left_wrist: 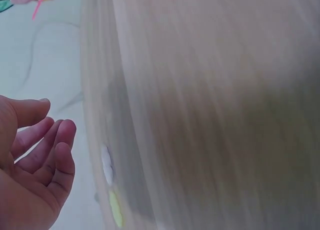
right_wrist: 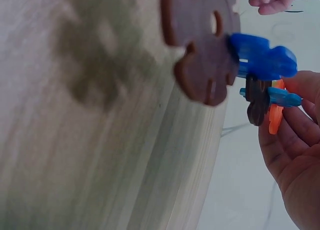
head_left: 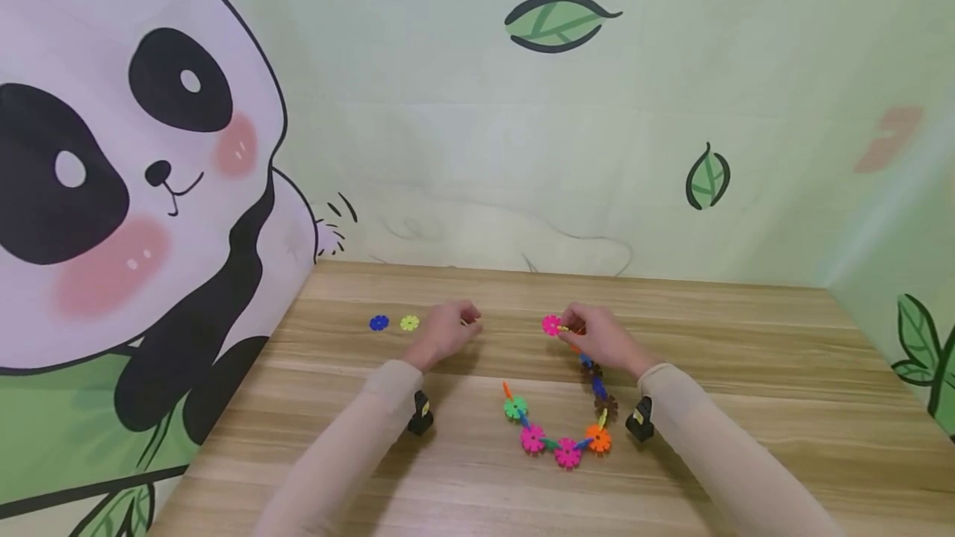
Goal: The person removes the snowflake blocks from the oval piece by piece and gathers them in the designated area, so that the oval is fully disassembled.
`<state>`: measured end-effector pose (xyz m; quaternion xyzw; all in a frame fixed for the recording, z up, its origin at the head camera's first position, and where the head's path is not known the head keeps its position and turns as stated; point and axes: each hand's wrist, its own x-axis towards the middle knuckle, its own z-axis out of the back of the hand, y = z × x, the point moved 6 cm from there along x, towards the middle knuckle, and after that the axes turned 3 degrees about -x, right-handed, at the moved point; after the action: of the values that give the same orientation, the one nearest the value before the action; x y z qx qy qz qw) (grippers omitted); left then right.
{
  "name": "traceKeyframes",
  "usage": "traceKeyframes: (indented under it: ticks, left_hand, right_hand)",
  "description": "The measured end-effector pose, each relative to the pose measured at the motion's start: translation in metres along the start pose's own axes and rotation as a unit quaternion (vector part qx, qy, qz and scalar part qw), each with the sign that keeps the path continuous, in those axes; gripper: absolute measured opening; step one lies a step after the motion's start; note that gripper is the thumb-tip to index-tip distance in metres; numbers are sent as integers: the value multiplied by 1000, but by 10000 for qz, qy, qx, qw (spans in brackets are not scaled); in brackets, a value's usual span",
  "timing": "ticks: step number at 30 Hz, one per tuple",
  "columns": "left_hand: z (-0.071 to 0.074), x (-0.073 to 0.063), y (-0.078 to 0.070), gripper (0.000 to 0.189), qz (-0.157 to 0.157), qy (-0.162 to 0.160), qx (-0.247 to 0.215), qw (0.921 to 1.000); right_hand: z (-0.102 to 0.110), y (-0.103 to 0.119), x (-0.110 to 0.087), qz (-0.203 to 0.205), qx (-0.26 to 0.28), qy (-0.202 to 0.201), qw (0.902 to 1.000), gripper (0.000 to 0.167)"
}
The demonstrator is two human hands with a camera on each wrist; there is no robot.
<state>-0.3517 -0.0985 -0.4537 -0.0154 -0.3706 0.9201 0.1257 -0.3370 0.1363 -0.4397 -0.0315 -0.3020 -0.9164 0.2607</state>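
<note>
My right hand (head_left: pixel 606 340) pinches a chain of notched, flower-shaped plastic discs close to its far end, just beside a pink disc (head_left: pixel 551 325). From there the chain curves toward me past a brown disc (head_left: pixel 608 407) and an orange disc (head_left: pixel 598 438), then left to a green disc (head_left: pixel 516 408). In the right wrist view, a brown disc (right_wrist: pixel 202 50) and a blue disc (right_wrist: pixel 262 56) hang linked below the fingers. My left hand (head_left: pixel 446 331) holds nothing, its fingers loosely bent over the table. Beneath it, the left wrist view shows a whitish disc (left_wrist: pixel 107 164).
Left of the left hand, a yellow disc (head_left: pixel 409 322) and a dark blue disc (head_left: pixel 379 322) lie on the wooden table (head_left: pixel 716 338). A cloth backdrop (head_left: pixel 448 106) with a panda print stands right behind the table's far edge.
</note>
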Motion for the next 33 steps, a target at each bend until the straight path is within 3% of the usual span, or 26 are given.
traceKeyframes:
  ticks: [7, 16, 24, 33]
  left_hand:
    - [-13, 1, -20, 13, -182, -17, -573, 9982]
    - [-31, 3, -36, 18, -233, 256, -895, 9954]
    - [-43, 3, -48, 25, 107, 515, -1600, 9857]
    - [-54, 6, -56, 25, 180, 694, -2068, 9758]
  right_hand:
    - [2, 0, -1, -37, 42, 30, 10000, 9]
    - [2, 0, -1, 83, 86, 43, 9999, 9]
    - [1, 2, -1, 109, 215, 110, 9997, 6]
    - [-1, 3, 0, 119, 297, 137, 9994, 5]
